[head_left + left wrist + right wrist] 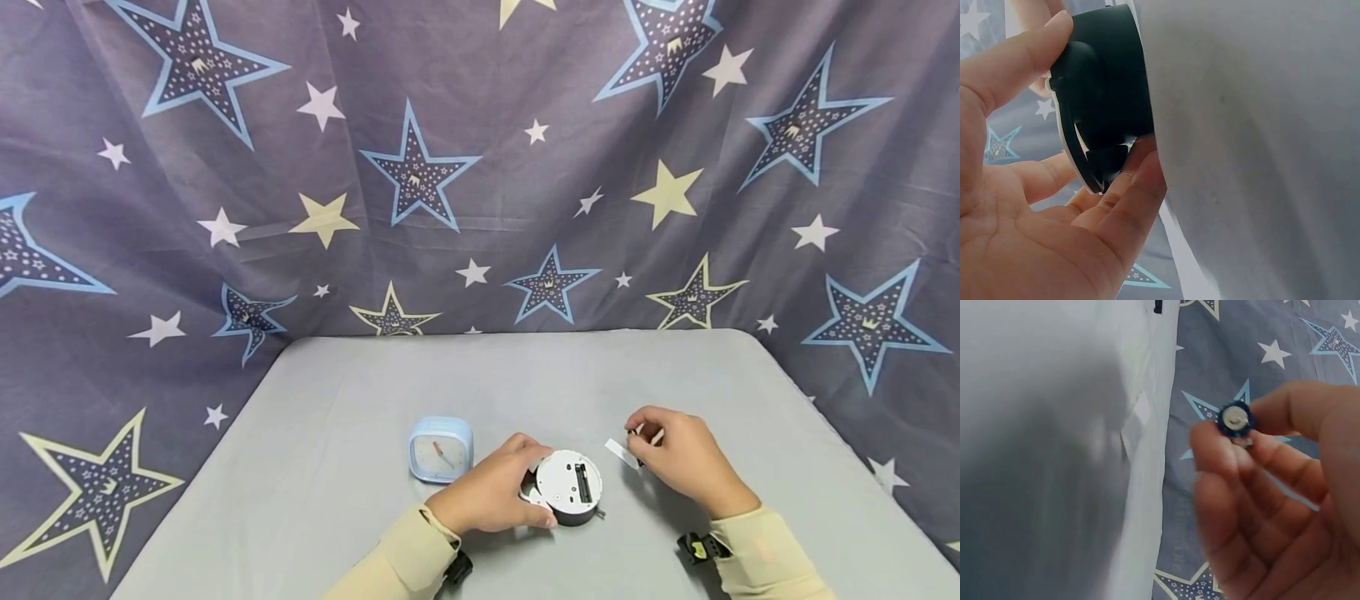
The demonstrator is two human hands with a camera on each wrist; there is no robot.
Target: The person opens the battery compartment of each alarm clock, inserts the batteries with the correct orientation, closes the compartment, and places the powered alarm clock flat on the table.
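Observation:
My left hand (491,490) holds a round device (558,482) low over the table, thumb on its near side and fingers at its far side. Its white face is turned up and has an open slot (582,483), a battery compartment. In the left wrist view the black side wall (1116,75) shows between thumb and fingers. To the right, my right hand (686,458) pinches a small battery (1235,419) with a dark blue sleeve; its round end faces the right wrist camera. A white strip (619,452) lies by the right fingertips.
A light blue square clock (441,427) stands to the left of the device, close to the left hand. Pale grey cloth covers the table (337,417). Behind it hangs a star-patterned curtain (465,75).

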